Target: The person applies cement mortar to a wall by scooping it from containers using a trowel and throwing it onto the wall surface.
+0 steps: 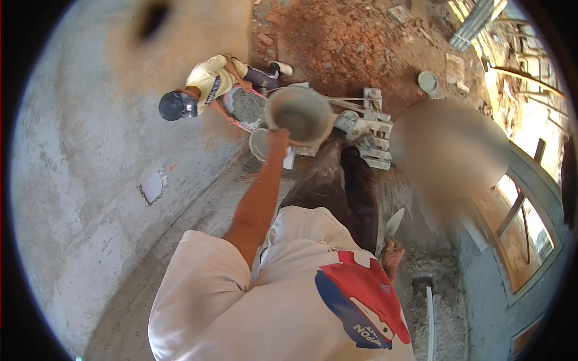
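Note:
My left hand (277, 142) grips the near rim of a grey bucket (325, 123). The bucket's mouth faces up, and a grey residue coats its inside. Down at my right side, my right hand (392, 253) is closed round the handle of a trowel (395, 221), its pale blade pointing away from me. Just left of my bucket, a co-worker (208, 81) bends over and holds a pink-rimmed container of wet grey mortar (248, 107) with both hands. Another pale bucket (257, 146) is partly hidden behind my left hand.
My feet are by a slatted wooden platform (379, 143). A plastered wall (90, 198) rises at left, and a window frame (512, 231) stands at right. Reddish rubble (337, 45) covers the far ground, where another bucket (428, 82) stands. A large brown blur hides part of the right side.

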The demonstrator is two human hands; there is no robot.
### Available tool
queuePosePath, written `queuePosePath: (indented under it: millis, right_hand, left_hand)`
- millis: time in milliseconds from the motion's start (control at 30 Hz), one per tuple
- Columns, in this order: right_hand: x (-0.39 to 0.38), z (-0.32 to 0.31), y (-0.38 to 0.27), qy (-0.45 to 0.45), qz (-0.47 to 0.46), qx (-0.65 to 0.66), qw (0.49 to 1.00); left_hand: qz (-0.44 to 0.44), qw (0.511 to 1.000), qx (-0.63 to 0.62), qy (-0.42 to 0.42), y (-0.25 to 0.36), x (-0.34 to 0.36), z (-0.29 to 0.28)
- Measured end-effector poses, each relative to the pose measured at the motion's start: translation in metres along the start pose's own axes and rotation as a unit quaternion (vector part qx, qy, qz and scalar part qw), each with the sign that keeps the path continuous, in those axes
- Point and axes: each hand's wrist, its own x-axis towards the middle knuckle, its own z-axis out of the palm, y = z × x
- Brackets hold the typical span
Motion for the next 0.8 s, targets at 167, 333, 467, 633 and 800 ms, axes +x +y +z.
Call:
queuePosePath:
  millis: [167, 333, 467, 633, 800]
  right_hand:
    - [-0.024, 0.002, 0.042, -0.042, 0.153, -0.064, 0.985]
    - [0.007, 0.005, 0.059, -0.009, 0.219, -0.031, 0.975]
    - [0.037, 0.007, 0.077, 0.037, 0.095, 0.019, 0.995]
    - [0.068, 0.046, 0.06, -0.001, 0.04, 0.058, 0.998]
    - [0.063, 0.098, -0.009, -0.038, 0.071, 0.135, 0.988]
  left_hand:
    - [0.091, 0.992, 0.065, -0.052, -0.024, 0.033, -0.059]
    - [-0.138, 0.985, -0.099, 0.034, 0.042, 0.053, -0.09]
    - [-0.135, 0.986, -0.093, 0.011, 0.041, 0.024, -0.058]
    - [-0.123, 0.988, -0.057, -0.077, 0.027, 0.057, -0.058]
    - [-0.139, 0.985, 0.01, -0.099, 0.01, 0.067, -0.009]
